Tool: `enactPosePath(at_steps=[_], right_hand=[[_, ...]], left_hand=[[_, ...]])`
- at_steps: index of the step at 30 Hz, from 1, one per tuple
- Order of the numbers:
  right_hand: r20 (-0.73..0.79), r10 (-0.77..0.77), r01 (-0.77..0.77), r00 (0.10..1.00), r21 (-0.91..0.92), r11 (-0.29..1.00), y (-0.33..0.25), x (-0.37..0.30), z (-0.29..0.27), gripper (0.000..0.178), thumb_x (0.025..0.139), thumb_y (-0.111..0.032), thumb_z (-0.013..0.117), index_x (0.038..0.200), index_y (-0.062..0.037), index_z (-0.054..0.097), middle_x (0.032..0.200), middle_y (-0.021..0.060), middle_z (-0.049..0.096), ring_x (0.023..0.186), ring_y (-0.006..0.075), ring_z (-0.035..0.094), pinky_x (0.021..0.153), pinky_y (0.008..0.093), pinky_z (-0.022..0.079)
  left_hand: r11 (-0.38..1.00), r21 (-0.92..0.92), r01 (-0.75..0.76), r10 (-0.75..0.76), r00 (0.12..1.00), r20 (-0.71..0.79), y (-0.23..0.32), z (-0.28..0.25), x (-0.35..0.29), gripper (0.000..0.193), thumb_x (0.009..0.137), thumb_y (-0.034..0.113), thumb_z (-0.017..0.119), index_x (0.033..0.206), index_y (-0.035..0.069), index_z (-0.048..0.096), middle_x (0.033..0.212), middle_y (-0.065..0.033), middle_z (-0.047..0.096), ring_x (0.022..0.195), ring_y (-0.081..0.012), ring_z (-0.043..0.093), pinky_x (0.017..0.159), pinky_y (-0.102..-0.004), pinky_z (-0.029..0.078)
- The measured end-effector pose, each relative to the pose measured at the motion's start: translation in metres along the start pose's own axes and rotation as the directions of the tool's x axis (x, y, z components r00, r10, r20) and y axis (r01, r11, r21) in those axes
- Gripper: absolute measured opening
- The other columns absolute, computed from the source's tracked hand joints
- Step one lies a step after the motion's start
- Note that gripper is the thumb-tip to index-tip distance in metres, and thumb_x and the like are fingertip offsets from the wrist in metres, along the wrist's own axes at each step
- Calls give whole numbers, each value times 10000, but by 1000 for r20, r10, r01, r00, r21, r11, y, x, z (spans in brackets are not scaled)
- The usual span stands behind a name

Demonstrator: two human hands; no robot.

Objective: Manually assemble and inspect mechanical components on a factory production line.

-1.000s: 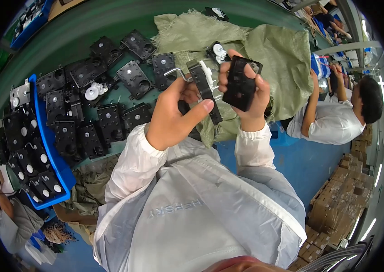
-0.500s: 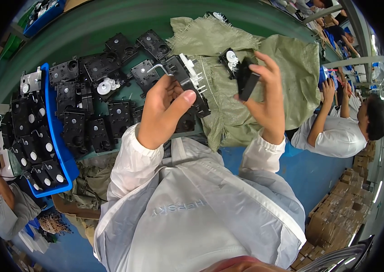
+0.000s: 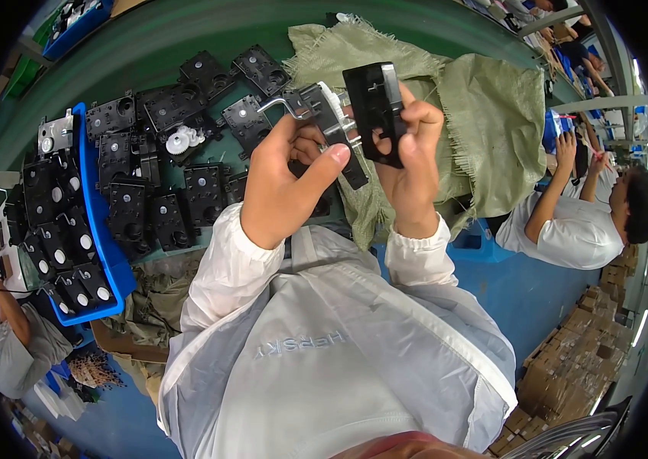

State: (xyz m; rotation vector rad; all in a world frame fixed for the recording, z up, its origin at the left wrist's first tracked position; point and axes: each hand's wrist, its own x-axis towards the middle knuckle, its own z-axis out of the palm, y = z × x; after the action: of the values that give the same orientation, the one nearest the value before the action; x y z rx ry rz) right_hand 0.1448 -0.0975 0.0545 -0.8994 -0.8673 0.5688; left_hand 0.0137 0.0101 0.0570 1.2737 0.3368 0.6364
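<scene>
My left hand [image 3: 286,180] grips a black gear housing [image 3: 348,167] with white gears and pins on its right side and a bent metal crank [image 3: 278,102] sticking out to the left. Thumb and fingers close round its lower part. In my right hand [image 3: 413,157] is a black plastic cover [image 3: 374,99], held upright by its right edge, with a round hole low down. The cover stands just right of the white gears, facing the pins; whether the two touch, I cannot tell. Behind both lies a green woven sack [image 3: 485,138].
Several black housings [image 3: 203,193] are spread on the green table to the left, one with white gears [image 3: 180,141] showing. A blue crate [image 3: 102,229] of finished-looking black units stands at far left. Co-workers sit at both sides; one person [image 3: 569,222] is at right.
My right hand has brought the cover leftward to the housing and turned its broad side into view. The left hand has shifted slightly right with the housing.
</scene>
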Motion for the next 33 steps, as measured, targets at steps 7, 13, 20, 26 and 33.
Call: enactPosePath(at_steps=[7,13,20,26,33], right_hand=[[53,3,6,999,-161,987,3,-2,9,364,931,-187,436,1260,-58,350,1492,235,282,1299,386,396,1075,487,301],[56,25,-19,998,-109,994,6,-1,12,372,914,-163,440,1260,-54,358,1488,240,292,1358,382,309,1119,493,216],[56,21,-13,998,-148,989,9,0,10,357,918,-154,433,1255,-56,365,1489,244,293,1350,381,323,1113,490,234],[58,14,-5,998,-143,990,10,-2,11,348,920,-140,427,1253,-55,367,1493,246,291,1354,382,320,1117,486,231],[76,-1,18,997,-217,976,13,0,13,317,925,-110,412,1235,-55,371,1499,246,287,1353,390,322,1120,494,234]], left_hand=[[994,100,-36,40,998,-47,2,2,2,351,807,99,715,1104,-53,603,836,-49,617,681,-92,482,654,-206,424],[996,48,-78,80,996,-49,-1,2,3,343,811,108,714,1094,-53,607,820,-44,614,673,-89,479,646,-205,421],[996,66,-61,63,998,-26,-1,-1,4,329,815,108,711,1086,-49,610,819,-40,609,672,-86,477,642,-201,416],[1000,20,-19,19,1000,-22,-1,-1,5,309,818,114,712,1068,-40,613,813,-36,605,667,-83,472,628,-199,408],[992,117,-37,40,999,-26,-8,-6,5,268,820,123,713,1018,-30,615,802,-43,610,641,-84,464,606,-205,403]])
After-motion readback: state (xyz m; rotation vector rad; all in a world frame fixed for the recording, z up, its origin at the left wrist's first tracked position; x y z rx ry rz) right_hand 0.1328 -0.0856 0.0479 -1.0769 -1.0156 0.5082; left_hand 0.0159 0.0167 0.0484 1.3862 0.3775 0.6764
